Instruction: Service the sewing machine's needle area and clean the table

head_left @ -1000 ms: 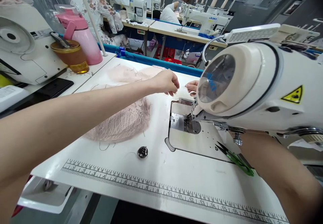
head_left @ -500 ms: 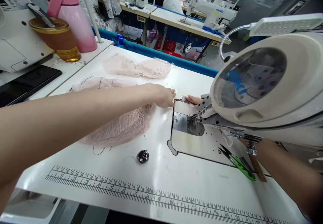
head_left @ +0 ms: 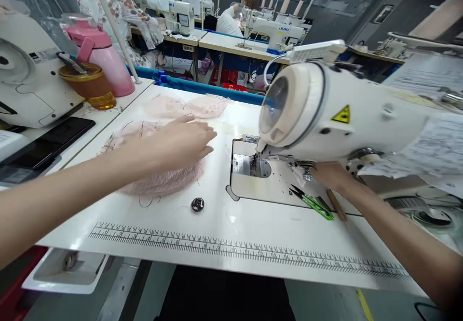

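Observation:
My left hand (head_left: pixel 190 140) is held over the white table (head_left: pixel 217 215), palm down with fingers apart and nothing in it. Below and beside it lies a round piece of pink lacy fabric (head_left: pixel 162 181), with loose threads. A second pale pink piece (head_left: pixel 191 106) lies further back. My right hand (head_left: pixel 325 174) is behind the sewing machine head (head_left: pixel 292 104), near the tensioner; its fingers are hidden. The needle plate (head_left: pixel 249 166) shows no fabric on it. A metal bobbin case (head_left: pixel 197 205) lies in front of the pink fabric.
Green thread snips (head_left: pixel 313 204) and a brown-handled tool (head_left: pixel 336 205) lie right of the needle plate. At the left are a black phone (head_left: pixel 58 140), a glass of amber liquid (head_left: pixel 87 82) and a pink jug (head_left: pixel 108 60). Two people sit at machines behind.
My left hand has drawn back left, away from the machine, its fingers spreading. My right hand has moved back right from behind the needle area. The view has turned to the right.

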The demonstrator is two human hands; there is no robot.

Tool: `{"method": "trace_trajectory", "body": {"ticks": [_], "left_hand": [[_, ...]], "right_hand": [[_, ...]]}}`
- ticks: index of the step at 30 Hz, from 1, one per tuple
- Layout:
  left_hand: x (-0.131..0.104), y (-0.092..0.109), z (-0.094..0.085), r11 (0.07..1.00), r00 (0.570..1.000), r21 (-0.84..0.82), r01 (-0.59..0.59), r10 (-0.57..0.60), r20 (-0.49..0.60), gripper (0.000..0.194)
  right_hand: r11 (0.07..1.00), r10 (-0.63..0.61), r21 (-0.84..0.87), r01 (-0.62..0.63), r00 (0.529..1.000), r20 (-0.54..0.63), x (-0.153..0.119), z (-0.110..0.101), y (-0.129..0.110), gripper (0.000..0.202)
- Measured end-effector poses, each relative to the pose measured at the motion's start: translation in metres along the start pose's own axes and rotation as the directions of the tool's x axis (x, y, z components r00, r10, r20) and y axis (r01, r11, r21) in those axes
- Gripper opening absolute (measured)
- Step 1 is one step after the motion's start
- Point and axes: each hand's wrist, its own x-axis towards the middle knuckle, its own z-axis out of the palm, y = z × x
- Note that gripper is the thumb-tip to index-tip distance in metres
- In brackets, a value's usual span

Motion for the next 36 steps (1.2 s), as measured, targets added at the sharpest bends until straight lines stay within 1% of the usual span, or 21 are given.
{"method": "trace_trajectory", "body": {"ticks": [2,3,4,5,6,7,8,9,11,12,14,16,20,24,26,28,30,31,33,35,36], "left_hand": [[-0.038,0.018,0.001,0.992,0.992,-0.109,0.062,-0.073,-0.101,0.036],[-0.056,0.031,0.005,0.978,0.987,-0.205,0.048,-0.078,-0.139,0.035],[-0.073,0.047,0.011,0.937,0.978,-0.347,0.039,-0.107,-0.178,0.035],[-0.088,0.066,0.019,0.863,0.972,-0.506,0.0,-0.118,-0.201,0.033],[-0.1,0.087,0.029,0.753,0.976,-0.657,-0.039,-0.113,-0.188,0.031],[-0.11,0.11,0.039,0.613,0.979,-0.788,-0.059,-0.118,-0.166,0.03],[-0.117,0.133,0.05,0.45,0.979,-0.892,-0.037,-0.162,-0.123,0.033],[-0.123,0.155,0.061,0.28,0.981,-0.96,-0.027,-0.178,-0.08,0.041],[-0.128,0.194,0.079,-0.037,0.97,-0.999,-0.037,-0.242,-0.027,0.052],[-0.129,0.208,0.086,-0.15,0.971,-0.989,0.004,-0.237,0.04,0.043],[-0.131,0.226,0.093,-0.272,0.957,-0.96,0.072,-0.252,0.143,0.022],[-0.134,0.231,0.092,-0.282,0.947,-0.952,0.118,-0.255,0.193,0.018],[-0.139,0.227,0.084,-0.238,0.96,-0.961,0.139,-0.206,0.19,0.022],[-0.137,0.23,0.084,-0.274,0.955,-0.957,0.096,-0.245,0.166,0.02],[-0.134,0.235,0.086,-0.278,0.948,-0.957,0.087,-0.273,0.166,0.021],[-0.132,0.24,0.088,-0.319,0.939,-0.944,0.084,-0.291,0.182,0.023],[-0.131,0.245,0.089,-0.377,0.928,-0.923,0.077,-0.312,0.205,0.024],[-0.131,0.246,0.089,-0.4,0.92,-0.913,0.073,-0.327,0.216,0.024],[-0.13,0.248,0.089,-0.428,0.906,-0.901,0.067,-0.352,0.235,0.025],[-0.131,0.248,0.09,-0.444,0.906,-0.893,0.078,-0.343,0.25,0.026],[-0.132,0.248,0.091,-0.45,0.91,-0.889,0.088,-0.327,0.255,0.027]], "right_hand": [[1.0,-0.019,0.023,0.019,1.0,0.012,-0.023,-0.01,-0.007,0.036],[0.997,-0.041,0.064,0.04,0.999,0.0,-0.037,-0.014,-0.017,0.035],[0.992,-0.051,0.112,0.052,0.999,-0.015,-0.053,-0.017,-0.03,0.032],[0.971,-0.085,0.219,0.097,0.994,-0.061,-0.068,-0.02,-0.047,0.025],[0.936,-0.08,0.338,0.095,0.995,-0.057,-0.084,-0.021,-0.066,0.018],[0.899,-0.048,0.433,0.067,0.997,-0.055,-0.098,-0.021,-0.086,0.015],[0.858,-0.042,0.51,0.055,0.998,-0.038,-0.111,-0.021,-0.106,0.015],[0.822,-0.036,0.569,0.022,0.999,0.013,-0.124,-0.019,-0.125,0.016],[0.743,-0.014,0.668,-0.038,0.997,0.072,-0.144,-0.015,-0.154,0.022],[0.703,0.012,0.707,-0.074,0.996,0.092,-0.153,-0.012,-0.163,0.023],[0.619,0.089,0.771,-0.146,0.989,0.116,-0.166,-0.008,-0.174,0.021],[0.536,0.161,0.816,-0.218,0.975,0.154,-0.176,-0.005,-0.178,0.015],[0.326,0.209,0.89,-0.319,0.943,0.261,-0.186,-0.001,-0.18,0.004],[0.054,0.254,0.917,-0.395,0.894,0.37,-0.192,0.003,-0.184,0.014],[-0.045,0.28,0.902,-0.429,0.861,0.424,-0.194,0.004,-0.185,0.019],[-0.115,0.291,0.884,-0.452,0.836,0.465,-0.197,0.004,-0.185,0.022],[-0.137,0.25,0.887,-0.441,0.851,0.462,-0.201,0.003,-0.184,0.025],[-0.108,0.214,0.901,-0.421,0.875,0.435,-0.203,0.003,-0.184,0.027],[0.003,0.142,0.931,-0.366,0.921,0.362,-0.207,0.001,-0.182,0.033],[0.081,0.118,0.935,-0.344,0.935,0.334,-0.211,0.0,-0.181,0.033],[0.085,0.136,0.934,-0.348,0.932,0.335,-0.212,0.0,-0.18,0.029]]}}
